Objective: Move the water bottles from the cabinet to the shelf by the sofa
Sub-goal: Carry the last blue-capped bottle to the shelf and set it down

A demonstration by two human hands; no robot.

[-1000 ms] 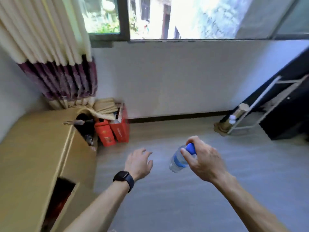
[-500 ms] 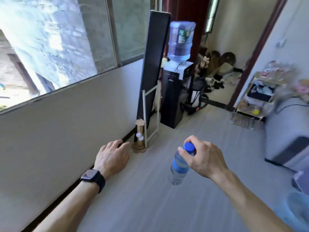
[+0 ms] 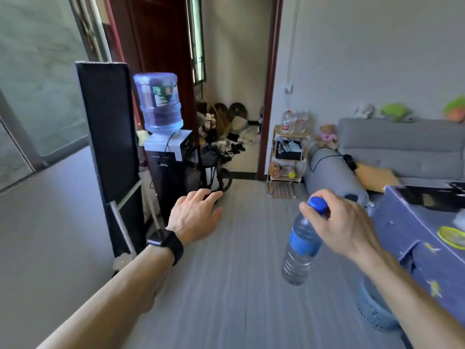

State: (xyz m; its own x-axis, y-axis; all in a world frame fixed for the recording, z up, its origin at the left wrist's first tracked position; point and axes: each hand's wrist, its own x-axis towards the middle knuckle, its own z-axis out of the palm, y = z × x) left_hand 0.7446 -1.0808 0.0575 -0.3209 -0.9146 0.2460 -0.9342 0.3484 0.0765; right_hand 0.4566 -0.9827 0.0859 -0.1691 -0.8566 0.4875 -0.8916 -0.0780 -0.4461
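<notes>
The right hand (image 3: 344, 222) pinches a water bottle (image 3: 302, 244) by its blue cap, so the clear body with a blue label hangs tilted below the fingers, above the floor. The left hand (image 3: 195, 217), off to its left, is empty with fingers spread. Beyond the right hand stands the shelf (image 3: 286, 153) beside the grey sofa (image 3: 402, 147).

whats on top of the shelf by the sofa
A row of clear bottles stands on top of the shelf. Their count is too blurred to tell; whatever is behind them is hidden.
</notes>
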